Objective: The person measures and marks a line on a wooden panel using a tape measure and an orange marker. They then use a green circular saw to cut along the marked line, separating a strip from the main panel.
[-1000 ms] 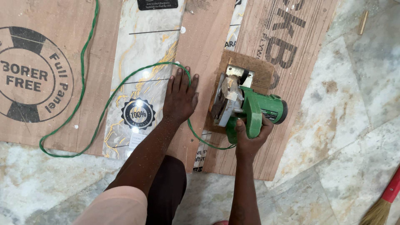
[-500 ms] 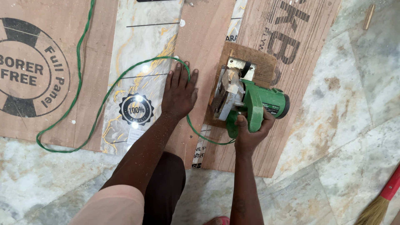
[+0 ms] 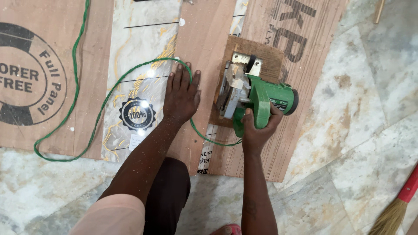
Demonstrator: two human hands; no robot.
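Mid-cut: my right hand (image 3: 257, 128) clenched on the green handheld circular saw (image 3: 257, 98), riding the brown plywood sheet (image 3: 209, 48). Left hand (image 3: 180, 95) released, flat, pinning it. Next, I reckon: a steady push, clear of the green power cord (image 3: 100, 111).

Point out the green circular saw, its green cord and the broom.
green circular saw (image 3: 266, 101), head view, on its green motor body.
green cord (image 3: 104, 104), head view, on the loop crossing the marble-look sheet.
broom (image 3: 394, 213), head view, on the straw bristles below the red handle.
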